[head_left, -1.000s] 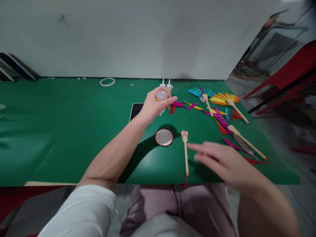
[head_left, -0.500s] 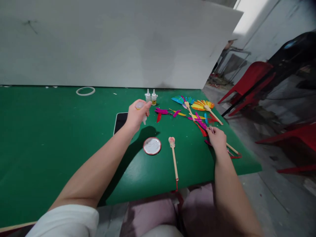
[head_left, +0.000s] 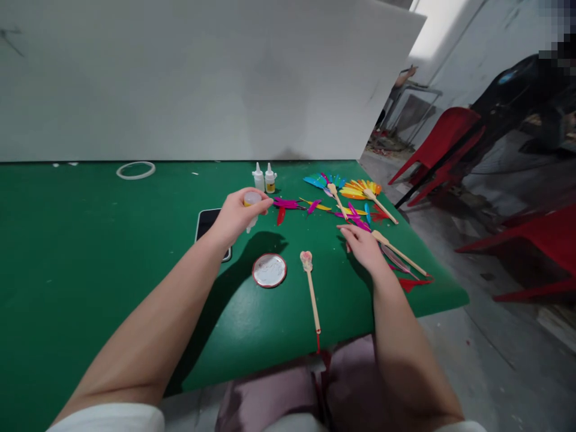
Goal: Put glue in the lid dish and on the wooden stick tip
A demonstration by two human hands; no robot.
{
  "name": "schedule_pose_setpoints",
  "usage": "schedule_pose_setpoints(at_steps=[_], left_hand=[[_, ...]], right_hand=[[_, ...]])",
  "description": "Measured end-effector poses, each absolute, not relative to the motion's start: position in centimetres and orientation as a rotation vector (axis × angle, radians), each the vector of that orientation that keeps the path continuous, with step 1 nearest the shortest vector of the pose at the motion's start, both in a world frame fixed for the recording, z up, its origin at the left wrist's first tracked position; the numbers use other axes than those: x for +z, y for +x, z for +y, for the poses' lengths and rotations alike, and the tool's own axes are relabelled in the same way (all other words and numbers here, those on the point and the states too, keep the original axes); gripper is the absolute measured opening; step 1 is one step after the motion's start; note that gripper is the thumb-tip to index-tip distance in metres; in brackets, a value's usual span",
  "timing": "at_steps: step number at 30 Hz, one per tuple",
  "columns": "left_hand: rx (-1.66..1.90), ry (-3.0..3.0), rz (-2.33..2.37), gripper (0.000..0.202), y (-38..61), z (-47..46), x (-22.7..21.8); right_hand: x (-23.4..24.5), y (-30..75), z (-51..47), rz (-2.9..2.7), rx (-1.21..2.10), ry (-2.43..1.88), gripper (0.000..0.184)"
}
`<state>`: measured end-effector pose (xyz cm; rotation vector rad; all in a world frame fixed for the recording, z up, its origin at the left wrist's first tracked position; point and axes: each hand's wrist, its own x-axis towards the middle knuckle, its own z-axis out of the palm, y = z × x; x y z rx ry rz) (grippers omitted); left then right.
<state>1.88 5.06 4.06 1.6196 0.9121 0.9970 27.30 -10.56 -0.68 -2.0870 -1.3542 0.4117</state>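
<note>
My left hand (head_left: 234, 217) is shut on a small glue bottle (head_left: 251, 204) with a yellowish base, tipped nozzle-down above the green table (head_left: 90, 252). Below it lies a round red-rimmed lid (head_left: 269, 270) with white glue in it. Beside the lid is a wooden stick (head_left: 311, 293) with a pale blob on its head. My right hand (head_left: 363, 243) lies low on the table with fingers stretched out, next to loose coloured feathers (head_left: 355, 217) and a feathered stick (head_left: 398, 252). A bit of red shows under its fingers.
Two small dropper bottles (head_left: 264, 178) stand at the back by a white board. Two finished feather fans (head_left: 351, 187), more loose feathers (head_left: 288, 205), a dark phone (head_left: 206, 223) and a white ring (head_left: 135, 170) lie on the table. Red chairs (head_left: 443, 144) stand to the right.
My right hand has slid left and toward me, away from the feathered stick. The left hand keeps the bottle tipped in about the same place. The view has turned a little to the right.
</note>
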Motion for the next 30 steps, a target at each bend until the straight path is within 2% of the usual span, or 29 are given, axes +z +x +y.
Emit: schedule_pose_setpoints(at_steps=[6,11,16,21,26,28,30], left_hand=[[0.946,1.638,0.97,0.029,1.1,5.8,4.4],[1.011,1.561,0.981,0.029,0.5,6.2,5.1],[1.071,1.505,0.964,0.028,0.0,5.9,6.2],[1.048,1.508,0.899,0.029,-0.2,5.2,7.2],[1.012,1.536,0.874,0.027,-0.2,4.9,7.3],[1.031,1.534,0.86,0.025,-0.2,4.9,7.3],[1.033,1.521,0.859,0.024,-0.1,4.8,7.4]], right_hand=[[-2.5,26.1,-9.9,-1.549,0.214,-2.18,0.028],[-2.5,26.5,-8.9,-1.592,0.085,-2.148,0.036],[-1.6,26.5,-3.6,-1.725,0.065,-2.049,0.034],[-1.8,23.9,2.7,-1.97,0.126,-1.981,0.052],[-2.6,19.9,4.5,-2.054,0.157,-2.053,0.077],[-2.5,18.9,4.1,-2.041,0.131,-2.101,0.069],[-2.2,18.5,3.4,-2.036,0.116,-2.145,0.051]])
